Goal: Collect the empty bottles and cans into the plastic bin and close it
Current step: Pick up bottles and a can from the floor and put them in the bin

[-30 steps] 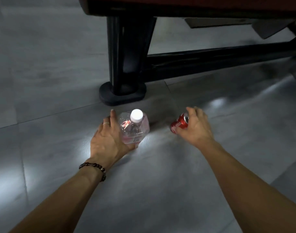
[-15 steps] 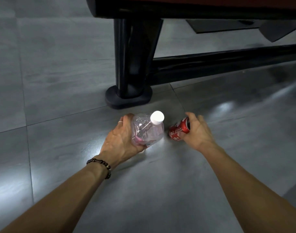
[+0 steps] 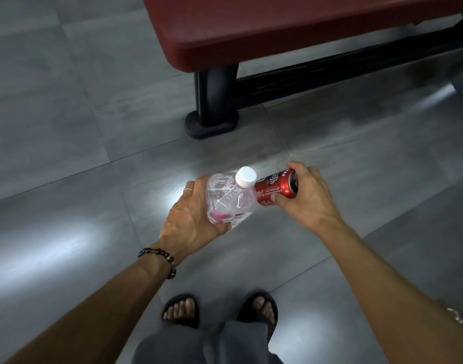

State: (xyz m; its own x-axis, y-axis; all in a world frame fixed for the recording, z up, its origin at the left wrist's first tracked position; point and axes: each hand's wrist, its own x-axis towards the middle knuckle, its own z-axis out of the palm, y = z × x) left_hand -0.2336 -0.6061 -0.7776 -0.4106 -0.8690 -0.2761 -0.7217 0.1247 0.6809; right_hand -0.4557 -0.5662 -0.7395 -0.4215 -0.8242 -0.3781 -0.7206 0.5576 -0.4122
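My left hand (image 3: 188, 222) grips a clear plastic bottle (image 3: 227, 199) with a white cap and a pink label, lifted off the floor and tilted with the cap pointing up and right. Close beside it, my right hand (image 3: 307, 197) holds a red soda can (image 3: 273, 187) on its side, fingers curled around it. The bottle's cap nearly touches the can. No plastic bin is in view.
A dark red bench seat (image 3: 277, 27) on a black leg (image 3: 214, 101) with a round foot and a black crossbar stands ahead on the grey tiled floor (image 3: 67, 127). My sandalled feet (image 3: 219, 308) show below.
Both hands have lifted the bottle and the can off the floor and drawn them back toward me. The view has risen, so the bench top and my feet now show.
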